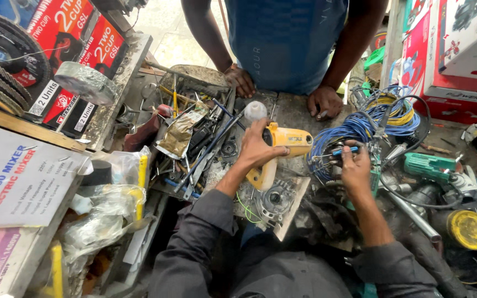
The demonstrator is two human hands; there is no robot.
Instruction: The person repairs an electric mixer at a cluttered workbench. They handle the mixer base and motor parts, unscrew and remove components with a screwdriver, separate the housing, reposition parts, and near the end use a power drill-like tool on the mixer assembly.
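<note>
- Nearest the camera: two dark grey sleeves reach forward from the seated person onto a cluttered bench [296,113].
- Left hand [256,148]: closed over the top of a yellow power-tool body [282,144], which lies on its side at bench centre, nose toward the right. Grip looks firm, fingers wrapped round the housing.
- Right hand [355,165]: fingers pinched on a small blue-handled tool [344,150], probably a screwdriver; its tip points left, toward the yellow housing. The tip itself is too small to read.
- Step in hand, as judged: the tool body is being steadied while the driver is brought to its nose end. The next move would call for a steady left hold and the tip lined up square with the fastener.
- A grey round motor part [274,200] sits just in front of the yellow body, apart from it.
- Containers: an open tray [197,74] left of centre holds loose hand tools, long dark rods and a crumpled gold foil packet [178,132].
- Right of the hands: a coil of blue wire [354,128], and a green power tool [429,165] beyond it.
- Across the bench, another person's two hands [282,91] rest on the far edge.
- Far left: stacked red cartons [81,52].
</note>
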